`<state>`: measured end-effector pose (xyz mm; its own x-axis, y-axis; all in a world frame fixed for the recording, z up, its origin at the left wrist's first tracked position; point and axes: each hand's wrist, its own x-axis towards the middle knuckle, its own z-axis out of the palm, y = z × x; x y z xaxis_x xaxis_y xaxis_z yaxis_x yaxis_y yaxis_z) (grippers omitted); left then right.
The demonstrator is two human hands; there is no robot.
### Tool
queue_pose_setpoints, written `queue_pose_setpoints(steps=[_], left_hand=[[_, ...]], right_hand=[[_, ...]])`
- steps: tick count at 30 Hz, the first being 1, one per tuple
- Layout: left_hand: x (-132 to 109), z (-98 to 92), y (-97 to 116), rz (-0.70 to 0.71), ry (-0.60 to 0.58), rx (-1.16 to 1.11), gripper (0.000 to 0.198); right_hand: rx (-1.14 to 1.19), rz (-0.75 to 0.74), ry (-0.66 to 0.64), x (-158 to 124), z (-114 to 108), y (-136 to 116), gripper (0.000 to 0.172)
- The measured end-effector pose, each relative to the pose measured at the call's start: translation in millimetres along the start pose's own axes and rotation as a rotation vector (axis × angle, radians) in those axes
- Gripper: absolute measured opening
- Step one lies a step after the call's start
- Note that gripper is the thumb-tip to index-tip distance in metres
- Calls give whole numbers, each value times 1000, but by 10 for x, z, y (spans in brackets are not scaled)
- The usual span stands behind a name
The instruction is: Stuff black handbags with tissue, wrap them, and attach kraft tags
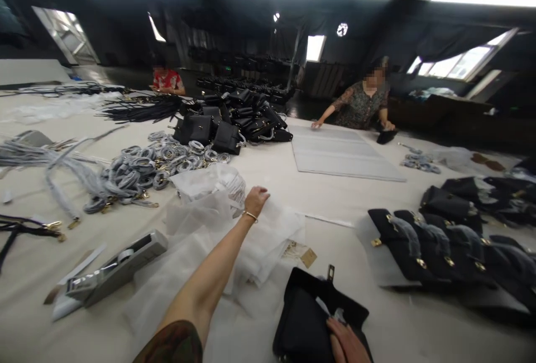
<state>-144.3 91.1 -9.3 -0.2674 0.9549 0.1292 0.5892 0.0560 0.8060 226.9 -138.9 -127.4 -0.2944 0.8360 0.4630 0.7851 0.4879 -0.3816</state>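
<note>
My left hand (255,200) reaches far forward over the table, fingers curled onto a heap of thin white tissue paper (234,223); a bracelet shows at the wrist. My right hand (345,343) sits at the bottom edge, gripping a black handbag (312,318) that lies open on the table in front of me. A small brown tag (309,257) lies beside the tissue, just above the bag.
Rows of black bags (452,246) lie at right, a pile of black bags (238,120) at the far centre, coiled grey straps (138,167) at left. A tape dispenser (113,268) lies near left. A grey board (343,153) lies ahead. Two people work at the far table edge.
</note>
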Motion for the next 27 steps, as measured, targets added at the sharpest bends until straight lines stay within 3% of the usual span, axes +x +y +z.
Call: queue_pose_setpoints(steps=[2,4,7,9,11,12,15,18,20,22,24,27], left_hand=[[-168,-91,250,73,-97,-140,34],[-412,-170,505,157,-293,-348,48],[-870,-220,803,159,-861,-816,48],[-1182,-134,896,84,-1149,-818,37],[-1448,64,900,50,-1320,-668,32],[-1557,188,877,70,-1365,-564,35],[-1807,544,772,256,-1364,-241,44],[-1985,739,693,386,-1273,-113,40],[-2064,782,671,387,-1211,-119,33],[-2105,801,666,386,-1141,-120,30],[-2116,832,667,375,-1078,-111,37],[-2097,916,670,336,-1011,-41,48]], right_hand=[[38,107,-60,-50,-83,-115,31],[137,303,-94,-40,-170,-216,35],[404,653,-5,71,-336,-308,51],[578,892,168,166,-513,-341,61],[713,1038,298,244,-750,-355,63],[773,1057,304,271,-881,-357,62],[817,971,124,305,-1231,-359,59],[469,803,-114,305,-1361,-412,60],[241,649,-220,312,-1298,-483,56],[165,571,-324,341,-1169,-552,54],[153,607,-427,391,-1044,-583,51],[151,683,-515,480,-944,-535,31]])
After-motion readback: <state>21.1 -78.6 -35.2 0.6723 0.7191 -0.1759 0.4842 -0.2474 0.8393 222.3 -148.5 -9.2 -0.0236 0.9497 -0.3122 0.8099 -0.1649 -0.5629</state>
